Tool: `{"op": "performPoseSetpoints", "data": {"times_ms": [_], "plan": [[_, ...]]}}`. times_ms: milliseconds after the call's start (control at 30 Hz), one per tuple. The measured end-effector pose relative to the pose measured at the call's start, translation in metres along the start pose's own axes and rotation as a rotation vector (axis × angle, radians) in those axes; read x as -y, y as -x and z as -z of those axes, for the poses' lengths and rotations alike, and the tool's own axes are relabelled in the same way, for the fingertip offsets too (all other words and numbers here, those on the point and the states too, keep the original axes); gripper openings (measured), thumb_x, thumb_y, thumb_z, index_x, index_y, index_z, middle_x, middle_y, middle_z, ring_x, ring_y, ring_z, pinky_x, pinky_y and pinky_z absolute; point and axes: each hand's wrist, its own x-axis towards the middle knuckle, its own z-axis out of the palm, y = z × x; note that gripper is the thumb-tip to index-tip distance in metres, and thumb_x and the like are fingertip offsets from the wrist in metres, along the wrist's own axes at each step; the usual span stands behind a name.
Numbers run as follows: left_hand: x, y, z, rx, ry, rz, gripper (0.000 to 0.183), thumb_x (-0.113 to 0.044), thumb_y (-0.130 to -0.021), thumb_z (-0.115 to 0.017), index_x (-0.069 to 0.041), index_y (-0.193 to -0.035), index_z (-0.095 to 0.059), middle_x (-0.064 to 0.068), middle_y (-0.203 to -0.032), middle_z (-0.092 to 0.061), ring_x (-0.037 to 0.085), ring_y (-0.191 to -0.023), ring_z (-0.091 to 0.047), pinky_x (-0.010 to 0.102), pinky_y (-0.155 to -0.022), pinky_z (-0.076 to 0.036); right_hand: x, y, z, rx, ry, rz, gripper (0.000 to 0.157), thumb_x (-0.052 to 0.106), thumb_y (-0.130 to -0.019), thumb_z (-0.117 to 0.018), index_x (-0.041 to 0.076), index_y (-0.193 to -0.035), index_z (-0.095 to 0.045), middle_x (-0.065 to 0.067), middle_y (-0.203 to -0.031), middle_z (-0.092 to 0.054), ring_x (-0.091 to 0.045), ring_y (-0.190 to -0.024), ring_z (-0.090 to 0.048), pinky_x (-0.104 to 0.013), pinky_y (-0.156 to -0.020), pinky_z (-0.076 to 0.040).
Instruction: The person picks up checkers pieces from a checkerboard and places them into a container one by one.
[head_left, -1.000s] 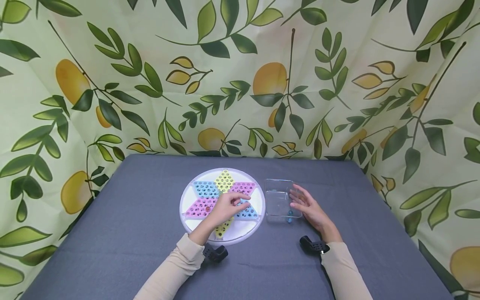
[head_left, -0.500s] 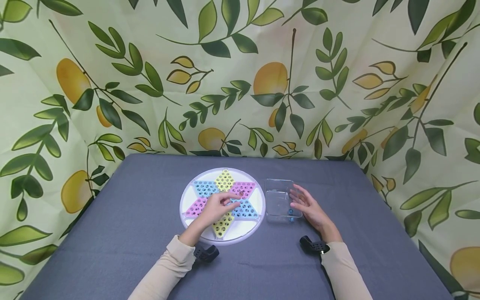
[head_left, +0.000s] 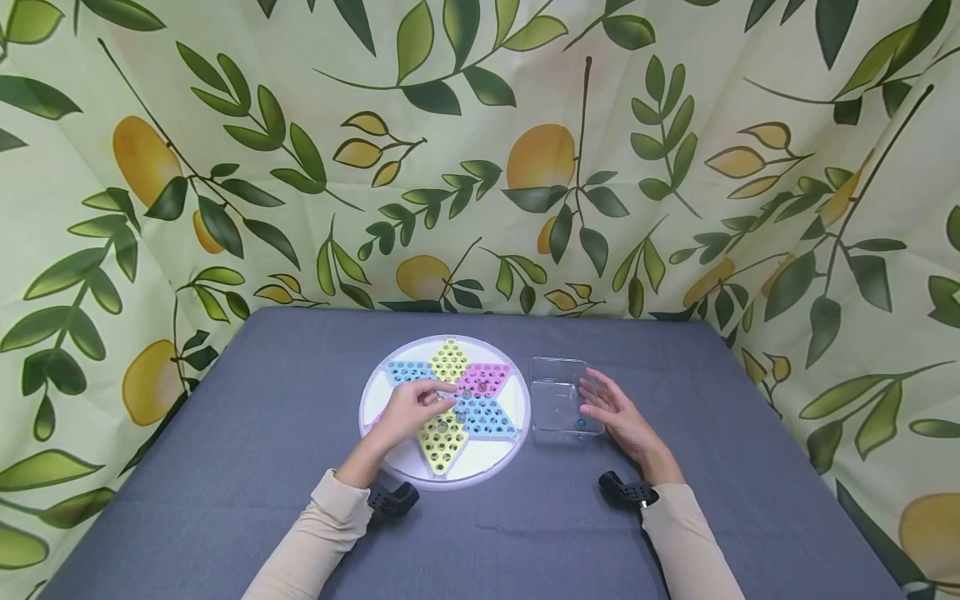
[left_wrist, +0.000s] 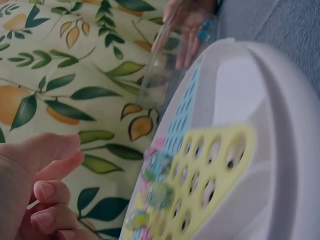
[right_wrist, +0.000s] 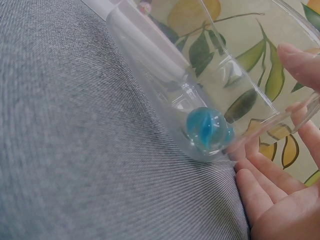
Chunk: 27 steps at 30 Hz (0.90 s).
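My left hand hovers over the left side of a round white Chinese checkers board, covering part of its pink and blue points. In the left wrist view its thumb and index finger come close together with nothing showing between them; the other fingers bend loosely. Several glass marbles sit around the board's middle, and a reddish marble lies on the pink point. My right hand rests against the right side of a clear plastic box, fingers mostly straight. A blue swirled marble lies inside the box.
Grey cloth covers the table under the board and box. Behind stands a leaf-and-fruit patterned curtain. The box stands close to the board's right edge. A black strap with a camera is on each wrist.
My left hand has moved left across the board, uncovering the pink and blue points on the right and marbles near the middle. The right hand and box have stayed in place.
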Motion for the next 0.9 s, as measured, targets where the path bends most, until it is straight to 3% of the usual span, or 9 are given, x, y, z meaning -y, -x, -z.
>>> {"op": "performPoseSetpoints", "data": {"times_ms": [133,200,333,433,567,767,900], "plan": [[0.006,0.000,0.009,0.012,-0.018,0.017,0.027,-0.015,-0.086,-0.070,0.000,-0.108,-0.071,-0.005,-0.063,-0.037,0.003,-0.057,-0.035,0.016,-0.053,-0.031,-0.001,-0.001,0.001,0.004,-0.012,0.010,0.077,0.010,-0.093,-0.060,0.008,-0.153,-0.013,-0.027,-0.158,-0.018,-0.008,-0.137,-0.038,-0.003,-0.095,-0.039],[0.009,-0.001,0.012,0.018,-0.025,0.027,0.027,-0.016,-0.086,-0.071,0.000,-0.108,-0.071,-0.005,-0.062,-0.037,0.003,-0.056,-0.035,0.016,-0.052,-0.031,-0.001,-0.001,0.001,0.005,-0.013,0.012,0.077,0.011,-0.093,-0.060,0.008,-0.154,-0.013,-0.027,-0.158,-0.018,-0.012,-0.140,-0.037,-0.003,-0.095,-0.039],[0.017,-0.002,0.019,0.036,-0.054,0.039,0.028,-0.016,-0.085,-0.072,0.000,-0.108,-0.071,-0.005,-0.061,-0.038,0.003,-0.056,-0.035,0.016,-0.051,-0.030,0.000,0.000,0.000,0.006,0.000,0.004,0.078,0.012,-0.093,-0.061,0.009,-0.154,-0.012,-0.026,-0.158,-0.018,-0.037,-0.147,-0.022,-0.001,-0.093,-0.038],[0.023,-0.002,0.023,0.054,-0.080,0.051,0.028,-0.019,-0.085,-0.072,-0.002,-0.107,-0.072,-0.006,-0.060,-0.038,0.003,-0.055,-0.034,0.016,-0.050,-0.029,0.001,0.000,0.000,0.008,0.001,0.001,0.077,0.012,-0.094,-0.060,0.008,-0.154,-0.011,-0.027,-0.158,-0.017,-0.044,-0.147,-0.014,-0.001,-0.092,-0.037],[0.028,-0.001,0.030,0.075,-0.099,0.048,0.027,-0.021,-0.085,-0.073,-0.005,-0.106,-0.073,-0.005,-0.061,-0.039,0.003,-0.056,-0.035,0.017,-0.050,-0.030,0.001,0.000,-0.001,0.005,0.003,0.000,0.077,0.011,-0.093,-0.060,0.009,-0.154,-0.012,-0.027,-0.158,-0.018,-0.042,-0.147,-0.017,-0.001,-0.093,-0.037],[0.034,0.001,0.040,0.118,-0.098,0.072,0.029,-0.019,-0.083,-0.074,-0.002,-0.107,-0.072,-0.005,-0.063,-0.041,0.004,-0.057,-0.037,0.017,-0.053,-0.033,0.000,0.000,0.000,0.004,-0.002,0.008,0.078,0.013,-0.093,-0.061,0.008,-0.153,-0.013,-0.028,-0.158,-0.018,-0.020,-0.143,-0.034,-0.002,-0.094,-0.038],[0.039,0.002,0.044,0.140,-0.115,0.071,0.030,-0.018,-0.081,-0.075,-0.002,-0.106,-0.072,-0.005,-0.062,-0.041,0.004,-0.058,-0.037,0.016,-0.053,-0.032,-0.001,0.000,0.001,0.000,0.014,-0.009,0.078,0.015,-0.093,-0.061,0.011,-0.154,-0.013,-0.026,-0.158,-0.018,-0.022,-0.145,-0.031,-0.002,-0.094,-0.037]]}}
